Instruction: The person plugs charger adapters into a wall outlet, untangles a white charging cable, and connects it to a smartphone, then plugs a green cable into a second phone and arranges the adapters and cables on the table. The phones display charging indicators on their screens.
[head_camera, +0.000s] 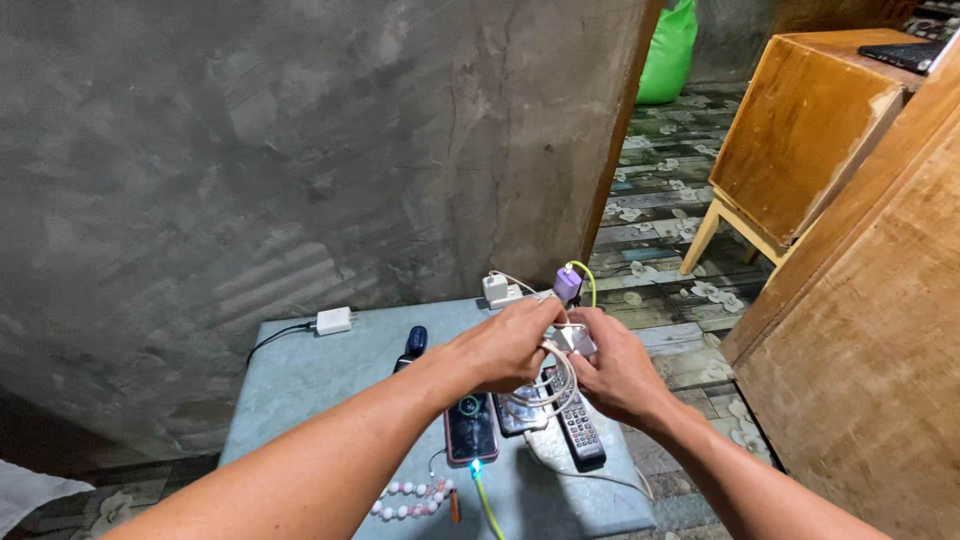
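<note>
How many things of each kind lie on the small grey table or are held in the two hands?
Chargers: 4 (white charger, white charger, purple charger, white charger in the hands)
Phones: 2 (phone, second phone)
Remote control: 1
Bead string: 1
Dark blue object: 1
Total: 9

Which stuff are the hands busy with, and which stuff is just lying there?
Busy with:
- white charger plug, pinched between left hand and right hand
- white cable looping down from it

Just lying there:
- phone with a lit screen
- black remote
- bead string
- purple plug
- white adapter
- dark blue gadget
- wooden cabinet
</note>
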